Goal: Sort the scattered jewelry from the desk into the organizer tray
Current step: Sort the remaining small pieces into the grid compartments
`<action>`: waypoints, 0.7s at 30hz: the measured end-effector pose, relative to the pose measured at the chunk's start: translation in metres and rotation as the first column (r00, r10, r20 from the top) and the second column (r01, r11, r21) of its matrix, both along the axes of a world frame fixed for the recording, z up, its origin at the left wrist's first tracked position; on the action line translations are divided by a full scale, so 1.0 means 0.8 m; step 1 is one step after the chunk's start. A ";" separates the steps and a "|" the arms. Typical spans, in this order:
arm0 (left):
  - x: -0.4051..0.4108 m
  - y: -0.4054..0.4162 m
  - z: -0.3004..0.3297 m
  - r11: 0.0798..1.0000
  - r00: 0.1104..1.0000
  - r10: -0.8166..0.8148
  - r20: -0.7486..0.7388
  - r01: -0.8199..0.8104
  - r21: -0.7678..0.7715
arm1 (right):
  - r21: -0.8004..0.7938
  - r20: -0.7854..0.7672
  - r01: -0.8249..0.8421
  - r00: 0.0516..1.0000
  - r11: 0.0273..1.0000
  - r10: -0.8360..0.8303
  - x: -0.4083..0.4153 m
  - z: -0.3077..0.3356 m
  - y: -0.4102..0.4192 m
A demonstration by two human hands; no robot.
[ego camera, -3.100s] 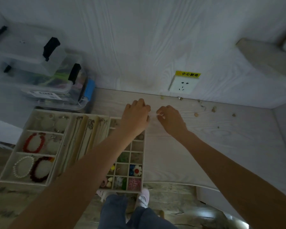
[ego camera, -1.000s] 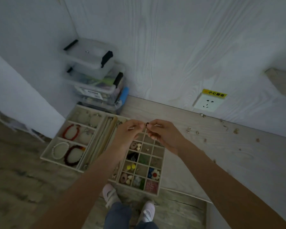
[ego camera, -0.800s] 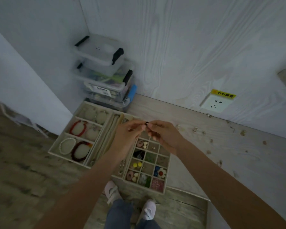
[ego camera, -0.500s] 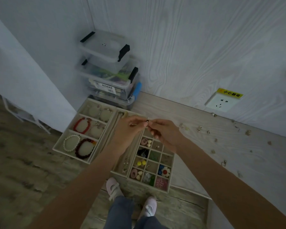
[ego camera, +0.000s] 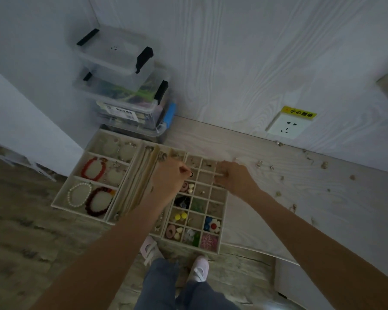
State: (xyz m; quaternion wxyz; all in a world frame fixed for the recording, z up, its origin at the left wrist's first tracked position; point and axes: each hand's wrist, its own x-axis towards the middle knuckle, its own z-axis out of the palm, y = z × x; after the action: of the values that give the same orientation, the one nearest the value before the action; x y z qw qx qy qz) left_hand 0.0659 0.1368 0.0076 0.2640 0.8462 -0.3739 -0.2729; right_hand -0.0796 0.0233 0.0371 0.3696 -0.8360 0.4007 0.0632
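The beige organizer tray (ego camera: pixel 224 212) lies on the desk's left part, with a grid of small compartments holding beads and charms. Its left sections hold a red bracelet (ego camera: pixel 93 168), a pearl bracelet (ego camera: pixel 77 194) and a dark bracelet (ego camera: pixel 98 201). My left hand (ego camera: pixel 167 180) pinches a small dark ring-like piece (ego camera: pixel 191 174) over the grid's upper compartments. My right hand (ego camera: pixel 234 177) hovers over the grid's upper right corner with curled fingers; whether they hold anything is hidden. Several small jewelry pieces (ego camera: pixel 271 167) lie scattered on the desk to the right.
Stacked clear storage boxes (ego camera: pixel 123 86) with black clips stand behind the tray against the wall. A wall socket (ego camera: pixel 286 127) with a yellow label sits above the desk's back edge. The desk's front edge (ego camera: pixel 251 249) runs just beyond the tray; my feet show below.
My hands, joined on the small piece over the tray, have parted. The left hand keeps the dark piece and has lowered toward the grid; the right hand has drawn to the right.
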 end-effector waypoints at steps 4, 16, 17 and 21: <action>-0.001 -0.008 -0.001 0.997 0.997 -0.031 0.067 0.026 0.071 | -0.070 -0.063 -0.116 0.992 0.991 0.112 0.004 -0.023 0.005; 0.000 -0.023 0.004 0.966 0.982 -0.166 0.087 0.144 0.214 | -0.232 -0.165 -0.254 0.962 0.939 0.219 0.015 -0.023 0.011; 0.000 -0.024 0.005 0.964 0.983 -0.166 0.075 0.146 0.221 | -0.231 -0.170 -0.258 0.960 0.938 0.222 0.015 -0.023 0.012; -0.002 -0.027 0.007 0.968 0.992 -0.125 0.011 0.119 0.223 | -0.234 -0.179 -0.277 0.954 0.932 0.238 0.015 -0.024 0.012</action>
State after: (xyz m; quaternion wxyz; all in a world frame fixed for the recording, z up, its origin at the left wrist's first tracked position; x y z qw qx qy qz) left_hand 0.0646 0.1150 0.0132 0.1459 0.8492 -0.3957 -0.3179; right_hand -0.0678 0.0331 0.0182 0.2162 -0.9150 0.3184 0.1208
